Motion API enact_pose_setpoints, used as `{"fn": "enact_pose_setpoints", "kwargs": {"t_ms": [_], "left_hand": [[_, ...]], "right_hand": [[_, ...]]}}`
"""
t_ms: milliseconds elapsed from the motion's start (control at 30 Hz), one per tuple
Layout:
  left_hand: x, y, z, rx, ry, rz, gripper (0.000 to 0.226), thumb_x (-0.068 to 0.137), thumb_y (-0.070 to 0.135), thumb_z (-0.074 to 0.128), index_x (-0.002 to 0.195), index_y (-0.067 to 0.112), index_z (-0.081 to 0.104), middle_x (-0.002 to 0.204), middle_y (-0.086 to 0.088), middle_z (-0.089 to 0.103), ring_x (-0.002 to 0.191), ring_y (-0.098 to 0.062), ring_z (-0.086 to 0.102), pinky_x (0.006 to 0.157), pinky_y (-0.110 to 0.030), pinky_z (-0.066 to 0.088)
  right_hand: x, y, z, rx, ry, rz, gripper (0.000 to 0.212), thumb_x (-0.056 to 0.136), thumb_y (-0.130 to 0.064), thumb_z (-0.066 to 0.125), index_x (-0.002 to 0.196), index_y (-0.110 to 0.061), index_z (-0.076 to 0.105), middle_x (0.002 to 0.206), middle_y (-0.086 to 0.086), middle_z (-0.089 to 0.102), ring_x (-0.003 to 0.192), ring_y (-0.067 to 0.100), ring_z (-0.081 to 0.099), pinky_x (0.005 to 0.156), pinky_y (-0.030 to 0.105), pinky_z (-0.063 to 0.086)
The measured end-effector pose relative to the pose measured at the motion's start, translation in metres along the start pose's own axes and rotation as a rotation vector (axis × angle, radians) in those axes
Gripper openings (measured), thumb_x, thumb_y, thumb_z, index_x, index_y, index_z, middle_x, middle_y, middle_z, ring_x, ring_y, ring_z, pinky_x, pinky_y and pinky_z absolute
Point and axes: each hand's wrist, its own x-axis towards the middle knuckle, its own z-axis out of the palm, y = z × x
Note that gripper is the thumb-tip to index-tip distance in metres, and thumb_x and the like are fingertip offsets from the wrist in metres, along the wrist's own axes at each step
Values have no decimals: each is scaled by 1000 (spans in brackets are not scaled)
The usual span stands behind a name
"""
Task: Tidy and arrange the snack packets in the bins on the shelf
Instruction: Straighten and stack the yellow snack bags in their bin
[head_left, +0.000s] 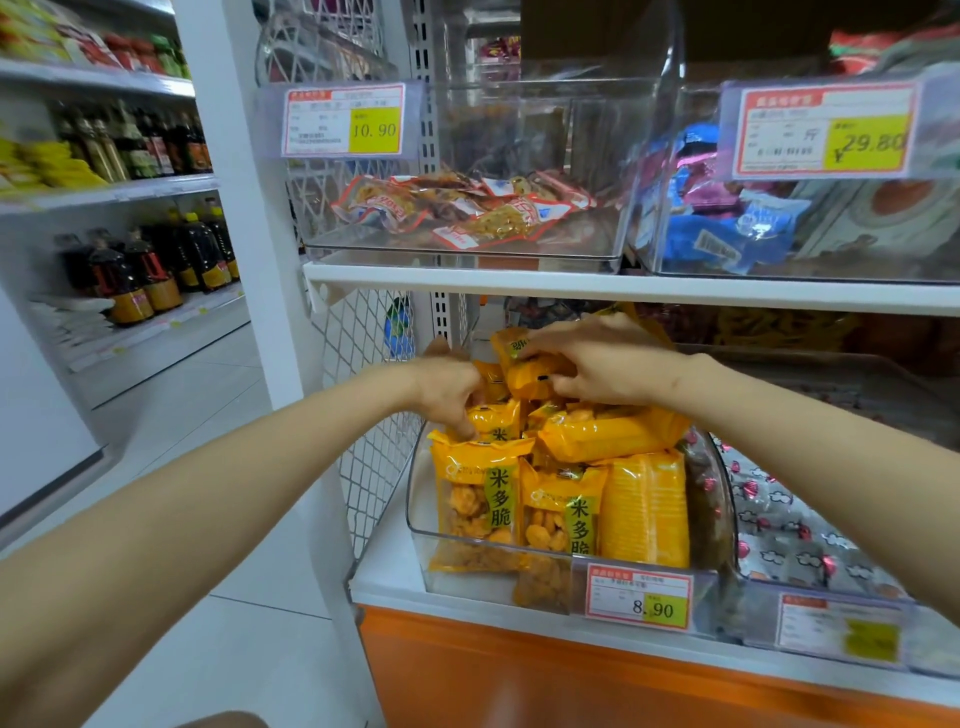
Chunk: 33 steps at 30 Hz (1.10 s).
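1 white shelf board (384, 577) above pale floor tiles (249, 623) carries a clear plastic bin (415, 501); its yellow snack packets (478, 499) stand upright, long axes vertical. Your left hand (449, 395) pinches one's top; your right hand (597, 364) grips a rear yellow packet (524, 375).

Yellow snack packets (475, 499) stand upright and packed together in a clear bin (415, 499) on the lower shelf (395, 571); further packets lie stacked on top.
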Motion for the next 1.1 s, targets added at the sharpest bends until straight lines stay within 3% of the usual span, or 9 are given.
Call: {"fn": "enact_pose_setpoints", "kwargs": {"t_ms": [100, 267, 400, 533, 667, 800, 900, 933, 1100], "left_hand": [[3, 4, 3, 9, 18, -7, 46, 82, 38, 67, 120, 14, 57, 107, -3, 60, 92, -17, 52, 76, -26, 39], [7, 3, 15, 150, 93, 23, 35, 81, 35, 65, 111, 17, 62, 106, -3, 63, 107, -21, 52, 89, -34, 45], [-13, 1, 6, -129, 203, 108, 22, 80, 41, 68, 94, 26, 59, 95, 10, 60, 94, -10, 55, 81, -26, 39], [-29, -2, 4, -47, -5, 161, 17, 89, 37, 58, 103, 29, 64, 98, 17, 63, 89, 1, 50, 89, -28, 20], [-26, 2, 5, 10, -166, 131, 18, 90, 21, 56, 105, 28, 62, 105, 13, 64, 103, -6, 52, 94, -32, 19], [-25, 11, 7, -2, -138, 118, 16, 87, 14, 56, 90, 29, 58, 90, 11, 59, 94, -6, 46, 96, -35, 19], [-27, 6, 7, -18, -75, 114, 5, 85, 24, 61, 89, 23, 59, 88, 8, 57, 93, -11, 48, 98, -37, 19], [-28, 6, 6, 2, -48, 107, 10, 84, 30, 63, 89, 22, 57, 88, 7, 56, 95, -13, 49, 98, -37, 19], [-28, 4, 3, 83, -15, 101, 27, 87, 35, 59, 108, 19, 60, 99, 6, 59, 106, -14, 45, 100, -37, 20]], "right_hand": [[0, -1, 1, -11, -11, -10, 47, 89, -32, 52, 135, -35, 43, 142, -9, 46, 122, 19, 50, 95, 29, 37], [0, -3, 1, -11, -8, -13, 47, 88, -31, 52, 134, -37, 44, 143, -11, 44, 124, 17, 48, 97, 27, 34], [0, -3, 1, -13, -15, -10, 47, 88, -32, 52, 135, -37, 44, 143, -12, 44, 124, 17, 48, 97, 28, 34], [0, -3, 1, -4, -20, -13, 47, 88, -32, 52, 135, -37, 44, 144, -13, 43, 124, 17, 48, 96, 27, 33], [-1, -3, 1, 6, -33, -7, 47, 89, -32, 51, 135, -38, 43, 145, -13, 41, 124, 17, 47, 98, 29, 32], [-2, -4, 0, -1, -26, -18, 46, 89, -32, 51, 135, -37, 43, 145, -13, 41, 124, 17, 47, 96, 29, 33], [-2, -3, 0, -7, -21, -25, 46, 90, -32, 51, 135, -37, 43, 145, -13, 41, 124, 17, 47, 97, 28, 33], [-2, -3, 0, -5, -22, -28, 47, 90, -32, 51, 135, -37, 43, 145, -13, 41, 124, 18, 48, 97, 28, 34], [-2, -3, 2, -2, -16, -34, 47, 89, -32, 52, 135, -37, 44, 145, -13, 42, 124, 19, 48, 96, 29, 35]]}}
